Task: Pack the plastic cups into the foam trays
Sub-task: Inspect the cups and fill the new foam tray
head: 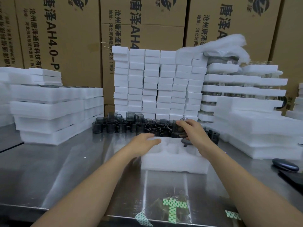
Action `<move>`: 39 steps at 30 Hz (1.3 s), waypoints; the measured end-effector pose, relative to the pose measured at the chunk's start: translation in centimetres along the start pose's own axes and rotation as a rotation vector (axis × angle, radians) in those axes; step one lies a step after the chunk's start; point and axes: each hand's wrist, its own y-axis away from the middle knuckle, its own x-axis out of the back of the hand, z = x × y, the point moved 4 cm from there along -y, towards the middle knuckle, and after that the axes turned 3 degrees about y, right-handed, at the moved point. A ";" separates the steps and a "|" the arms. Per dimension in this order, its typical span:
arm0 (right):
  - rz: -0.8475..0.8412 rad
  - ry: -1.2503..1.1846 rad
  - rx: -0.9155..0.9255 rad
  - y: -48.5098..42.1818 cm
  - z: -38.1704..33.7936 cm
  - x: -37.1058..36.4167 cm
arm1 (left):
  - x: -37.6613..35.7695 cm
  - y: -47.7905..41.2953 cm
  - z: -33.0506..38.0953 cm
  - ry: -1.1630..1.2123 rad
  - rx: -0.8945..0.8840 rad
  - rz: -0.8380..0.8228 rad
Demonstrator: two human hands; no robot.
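The foam tray (173, 163) sits on the counter (82, 169). The left hand (144, 141) lies flat and released on its 10 o'clock corner. The right hand (193, 130) grasps a smoky cup (176, 129) over its 1 o'clock corner. At 12 o'clock crowd the loose cups (124, 125).

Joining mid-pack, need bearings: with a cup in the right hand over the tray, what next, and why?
Probably lower the cup into an empty pocket of the tray. The right hand grips it above the tray's far right, the near pockets look empty, and the left hand lies flat on the tray, steadying it.
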 end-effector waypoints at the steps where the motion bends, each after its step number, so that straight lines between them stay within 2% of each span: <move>1: 0.005 0.028 -0.009 -0.2 0.4 0.2 | -0.1 -0.1 -0.4 0.015 0.036 -0.043; 6: -0.016 0.059 0.031 -0.5 0.5 0.3 | 0.0 -0.3 -0.6 0.000 0.023 -0.039; 12: -0.214 0.237 0.087 -0.2 0.8 -1.0 | 0.0 -0.1 -0.2 -0.028 -0.038 -0.003; 19: -0.131 0.244 0.128 -0.3 0.8 -0.7 | 0.1 0.5 1.4 -0.013 -0.213 0.072; 25: -0.176 0.253 0.185 -0.3 0.7 -1.0 | 0.1 1.0 2.1 -0.005 -0.318 0.115; 32: -0.242 0.271 0.222 -0.1 0.6 -1.5 | 0.0 1.3 2.4 0.023 -0.297 0.108; 39: -0.238 0.277 0.311 0.2 0.2 -1.5 | -0.2 1.6 2.7 0.051 -0.330 0.101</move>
